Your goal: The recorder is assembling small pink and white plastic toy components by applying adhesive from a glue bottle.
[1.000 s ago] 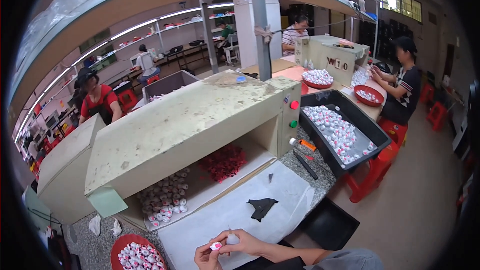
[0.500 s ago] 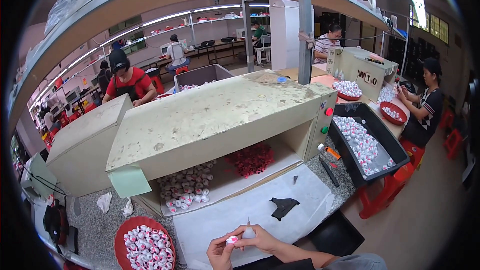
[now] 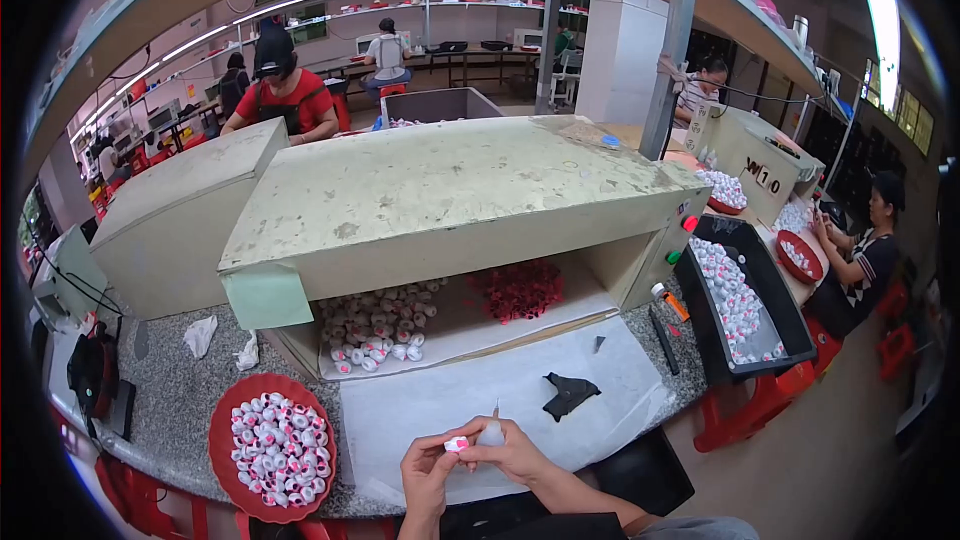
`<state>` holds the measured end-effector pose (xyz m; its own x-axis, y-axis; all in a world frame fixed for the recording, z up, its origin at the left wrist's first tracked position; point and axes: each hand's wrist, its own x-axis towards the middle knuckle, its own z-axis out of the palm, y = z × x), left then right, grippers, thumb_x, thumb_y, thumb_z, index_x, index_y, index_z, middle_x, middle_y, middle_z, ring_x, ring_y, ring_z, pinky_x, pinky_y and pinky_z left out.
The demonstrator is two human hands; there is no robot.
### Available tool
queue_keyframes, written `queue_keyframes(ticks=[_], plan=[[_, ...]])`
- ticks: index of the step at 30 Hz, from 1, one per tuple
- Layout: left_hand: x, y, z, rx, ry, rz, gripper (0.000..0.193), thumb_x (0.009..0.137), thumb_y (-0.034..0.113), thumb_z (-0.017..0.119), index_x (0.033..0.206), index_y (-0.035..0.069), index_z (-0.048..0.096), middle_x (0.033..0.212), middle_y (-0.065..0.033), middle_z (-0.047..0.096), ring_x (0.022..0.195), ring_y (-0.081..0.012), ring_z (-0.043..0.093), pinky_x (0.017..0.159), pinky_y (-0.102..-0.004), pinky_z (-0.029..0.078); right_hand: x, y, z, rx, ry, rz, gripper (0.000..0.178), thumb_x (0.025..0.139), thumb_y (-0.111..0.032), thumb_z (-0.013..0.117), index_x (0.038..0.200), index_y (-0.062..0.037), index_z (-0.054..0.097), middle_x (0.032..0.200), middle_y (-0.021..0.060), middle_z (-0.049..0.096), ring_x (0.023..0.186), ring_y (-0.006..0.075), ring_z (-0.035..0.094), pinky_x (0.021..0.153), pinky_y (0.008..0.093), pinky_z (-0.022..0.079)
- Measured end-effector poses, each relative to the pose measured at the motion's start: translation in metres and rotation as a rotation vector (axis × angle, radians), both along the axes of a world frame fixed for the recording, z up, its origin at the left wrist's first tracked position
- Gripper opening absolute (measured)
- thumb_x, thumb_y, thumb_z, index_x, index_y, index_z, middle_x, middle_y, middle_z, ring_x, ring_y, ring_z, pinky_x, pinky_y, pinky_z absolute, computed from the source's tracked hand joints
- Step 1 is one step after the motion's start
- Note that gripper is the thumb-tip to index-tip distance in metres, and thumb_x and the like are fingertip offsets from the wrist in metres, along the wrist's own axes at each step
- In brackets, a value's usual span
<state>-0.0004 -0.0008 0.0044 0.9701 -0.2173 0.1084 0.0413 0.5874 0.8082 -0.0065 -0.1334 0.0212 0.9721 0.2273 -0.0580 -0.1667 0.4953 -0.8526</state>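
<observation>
Between the fingertips of my left hand (image 3: 426,468) is a small rounded white piece with pink patches (image 3: 456,444). My right hand (image 3: 512,458) holds a small translucent squeeze bottle with a thin needle tip (image 3: 491,432); the needle points up. Fingers of the right hand also touch the pink-and-white piece. Both hands are over the front part of a white paper sheet (image 3: 400,420). To their left, a red scalloped bowl (image 3: 222,430) holds many similar white-and-pink pieces.
Ahead stands a worn cream box-shaped machine (image 3: 450,180), with white pieces and dark pink bits inside its opening. A black cloth scrap (image 3: 570,396) lies on the paper. At right are an orange bottle (image 3: 675,307) and a black tray of pieces (image 3: 790,325). Other people sit beyond.
The view has turned left and tilted down, bringing more of the red bowl into sight. My hands keep nearly the same hold on the piece and the bottle.
</observation>
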Motion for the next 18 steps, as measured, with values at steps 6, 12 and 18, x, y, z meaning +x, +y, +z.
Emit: queue_keyframes(ticks=[6,12,18], plan=[[0.011,-0.002,0.003,0.085,0.02,0.081,0.018,0.075,0.001,0.053,0.092,-0.003,0.049,0.087,-0.0122,0.055,0.077,-0.0156,0.053,0.067,-0.027,0.044,0.012,0.006,0.014,-0.124,-0.033,-0.093,0.023,0.07,-0.002,0.059,0.092,0.0002,0.054,0.074,0.0037,0.054,0.06,0.0104,0.05,0.055,0.0214,0.042],[0.019,-0.001,0.006,0.015,-0.039,-0.019,0.02,0.077,0.003,0.051,0.097,-0.001,0.051,0.087,-0.0081,0.056,0.078,-0.012,0.052,0.068,-0.0245,0.042,0.019,0.002,0.015,-0.101,-0.031,-0.1,0.026,0.066,0.001,0.06,0.092,0.003,0.054,0.07,0.0066,0.055,0.059,0.0104,0.051,0.054,0.021,0.042],[0.016,0.003,-0.009,0.071,-0.085,0.049,0.021,0.076,0.001,0.051,0.097,-0.001,0.05,0.091,-0.0087,0.055,0.081,-0.0123,0.052,0.071,-0.0253,0.042,0.019,0.006,0.003,-0.113,-0.068,-0.088,0.026,0.066,0.002,0.06,0.092,0.0031,0.054,0.07,0.0072,0.056,0.06,0.0111,0.052,0.055,0.0206,0.043]])
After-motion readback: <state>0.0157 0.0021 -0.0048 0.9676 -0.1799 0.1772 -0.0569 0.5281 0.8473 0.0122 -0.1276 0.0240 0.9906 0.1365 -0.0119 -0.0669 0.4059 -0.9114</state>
